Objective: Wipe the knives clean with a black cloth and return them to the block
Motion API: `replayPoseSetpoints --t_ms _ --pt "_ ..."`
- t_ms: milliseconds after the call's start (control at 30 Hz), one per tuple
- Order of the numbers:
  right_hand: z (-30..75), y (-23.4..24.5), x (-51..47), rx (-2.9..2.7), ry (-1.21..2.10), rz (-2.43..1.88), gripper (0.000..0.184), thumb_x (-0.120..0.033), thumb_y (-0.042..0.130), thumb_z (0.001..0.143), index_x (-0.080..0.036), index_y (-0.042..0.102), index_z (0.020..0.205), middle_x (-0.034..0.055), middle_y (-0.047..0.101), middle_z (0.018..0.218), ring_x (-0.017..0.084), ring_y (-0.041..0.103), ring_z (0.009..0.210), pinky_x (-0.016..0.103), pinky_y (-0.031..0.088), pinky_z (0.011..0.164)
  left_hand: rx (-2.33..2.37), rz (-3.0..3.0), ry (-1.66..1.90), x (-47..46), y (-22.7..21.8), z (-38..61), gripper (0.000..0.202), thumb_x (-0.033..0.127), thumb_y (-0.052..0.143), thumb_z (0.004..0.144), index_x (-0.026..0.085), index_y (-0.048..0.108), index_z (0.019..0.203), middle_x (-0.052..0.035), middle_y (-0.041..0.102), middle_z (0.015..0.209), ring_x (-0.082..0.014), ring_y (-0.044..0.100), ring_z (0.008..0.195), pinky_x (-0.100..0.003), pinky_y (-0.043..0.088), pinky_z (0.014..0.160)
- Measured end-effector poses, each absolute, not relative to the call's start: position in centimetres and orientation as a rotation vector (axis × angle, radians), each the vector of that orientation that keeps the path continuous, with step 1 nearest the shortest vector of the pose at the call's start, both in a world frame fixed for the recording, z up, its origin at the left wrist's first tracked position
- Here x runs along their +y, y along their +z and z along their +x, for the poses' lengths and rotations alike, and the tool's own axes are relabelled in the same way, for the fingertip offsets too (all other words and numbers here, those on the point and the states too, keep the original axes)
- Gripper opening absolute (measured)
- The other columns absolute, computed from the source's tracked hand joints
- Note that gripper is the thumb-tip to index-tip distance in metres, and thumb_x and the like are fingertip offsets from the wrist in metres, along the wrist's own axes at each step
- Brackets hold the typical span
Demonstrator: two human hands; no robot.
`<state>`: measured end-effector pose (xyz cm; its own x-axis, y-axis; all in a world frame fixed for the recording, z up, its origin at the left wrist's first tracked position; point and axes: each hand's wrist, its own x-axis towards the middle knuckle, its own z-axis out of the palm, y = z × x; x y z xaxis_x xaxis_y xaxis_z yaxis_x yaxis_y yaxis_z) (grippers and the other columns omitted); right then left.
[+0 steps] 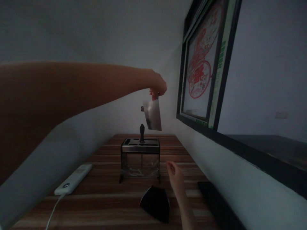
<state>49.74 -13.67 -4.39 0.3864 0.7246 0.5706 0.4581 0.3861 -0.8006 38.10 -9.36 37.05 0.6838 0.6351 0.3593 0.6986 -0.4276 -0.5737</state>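
Observation:
My left hand point(158, 85) is raised above the far part of the table, its fingers wrapped round the handle of a cleaver point(153, 115). The wide metal blade hangs down, above and slightly to the right of a knife block point(140, 149) with a slotted metal top and clear sides. A black handle point(142, 131) sticks up from one of the block's slots. Lower down, my right hand point(174, 172) is curled closed just to the right of the block, with nothing visible in it. Near its wrist lies a folded black cloth-like piece point(155, 203).
A white power strip point(74, 179) with a cable lies along the left side of the striped wooden table point(105, 198). A long black flat object point(219, 206) rests by the right wall. Above it is a dark-framed window point(199, 67) with red decorations.

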Motion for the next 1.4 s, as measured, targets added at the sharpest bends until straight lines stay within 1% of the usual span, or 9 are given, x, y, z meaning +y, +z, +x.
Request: replayPoseSetpoints --t_ms 167,367,467,600,733,833,967,1200,1400 --pt "48.8 -5.3 -12.4 -1.241 0.277 -1.195 0.038 -0.047 0.047 0.084 -0.017 0.068 0.09 0.0099 0.071 0.089 0.022 0.066 0.084 0.034 0.049 0.077 -1.172 -2.15 0.265 -9.2 36.0 40.4 0.017 0.012 0.064 0.075 0.009 0.06 0.059 -0.0007 0.061 0.061 -0.0189 0.05 0.09 -0.04 0.026 0.093" --pt "47.9 -6.7 -12.0 -1.254 0.307 -1.186 0.036 -0.046 0.049 0.083 -0.017 0.066 0.098 0.0092 0.071 0.095 0.022 0.065 0.089 0.034 0.049 0.081 -1.035 -2.107 0.464 -7.7 35.0 40.8 0.016 0.02 0.068 0.074 0.009 0.061 0.065 0.0023 0.055 0.052 -0.0146 0.049 0.078 -0.035 0.031 0.085" --pt "47.7 -7.0 -11.9 -1.272 0.313 -1.191 0.037 -0.046 0.05 0.083 -0.018 0.065 0.102 0.0094 0.07 0.098 0.023 0.065 0.09 0.035 0.048 0.083 -1.028 -2.093 0.488 -6.9 34.6 40.8 0.018 0.026 0.065 0.076 0.008 0.063 0.071 -0.0001 0.062 0.063 -0.016 0.051 0.082 -0.034 0.032 0.085" --pt "47.4 -7.3 -11.8 -1.3 0.313 -1.2 0.037 -0.045 0.051 0.082 -0.018 0.066 0.103 0.0095 0.071 0.094 0.023 0.066 0.086 0.035 0.049 0.08 -1.165 -2.132 0.474 -5.6 33.7 40.5 0.02 0.031 0.065 0.074 0.011 0.067 0.079 -0.0064 0.067 0.081 -0.0246 0.053 0.096 -0.038 0.03 0.088" --pt "47.2 -7.4 -11.8 -1.305 0.296 -1.215 0.038 -0.043 0.051 0.082 -0.016 0.065 0.104 0.0111 0.07 0.098 0.024 0.065 0.089 0.035 0.048 0.081 -1.276 -2.268 0.249 -4.3 32.8 40.0 0.023 0.035 0.061 0.076 0.014 0.068 0.084 -0.0087 0.067 0.084 -0.0288 0.052 0.103 -0.042 0.028 0.09" --pt "47.1 -7.5 -11.8 -1.308 0.294 -1.217 0.037 -0.042 0.051 0.082 -0.016 0.063 0.105 0.011 0.069 0.1 0.024 0.064 0.093 0.035 0.047 0.083 -1.269 -2.306 0.166 -3.6 32.5 39.6 0.021 0.035 0.061 0.076 0.016 0.068 0.08 -0.007 0.066 0.078 -0.0275 0.053 0.099 -0.043 0.029 0.088" --pt "47.1 -7.4 -11.8 -1.317 0.296 -1.204 0.035 -0.04 0.051 0.083 -0.017 0.061 0.106 0.0103 0.068 0.1 0.023 0.064 0.093 0.034 0.047 0.084 -1.103 -2.184 0.404 -3.8 32.5 39.4 0.014 0.032 0.069 0.07 0.018 0.066 0.071 -0.0011 0.063 0.063 -0.0227 0.056 0.086 -0.039 0.033 0.085" --pt "47.2 -7.8 -11.5 -1.306 0.3 -1.18 0.032 -0.039 0.052 0.083 -0.018 0.06 0.105 0.0092 0.068 0.1 0.022 0.063 0.093 0.033 0.047 0.083 -1.111 -2.065 0.565 -5.9 32.9 40.0 0.019 0.023 0.068 0.072 0.006 0.065 0.079 -0.0005 0.065 0.067 -0.0158 0.055 0.084 -0.031 0.032 0.086" --pt "47.3 -8.3 -10.9 -1.296 0.29 -1.148 0.029 -0.039 0.054 0.082 -0.019 0.06 0.102 0.008 0.069 0.096 0.022 0.064 0.089 0.034 0.048 0.081 -1.118 -2.054 0.591 -5.5 32.8 40.9 0.016 0.022 0.076 0.059 0.013 0.064 0.058 0.0025 0.056 0.047 -0.0158 0.055 0.072 -0.03 0.034 0.079"
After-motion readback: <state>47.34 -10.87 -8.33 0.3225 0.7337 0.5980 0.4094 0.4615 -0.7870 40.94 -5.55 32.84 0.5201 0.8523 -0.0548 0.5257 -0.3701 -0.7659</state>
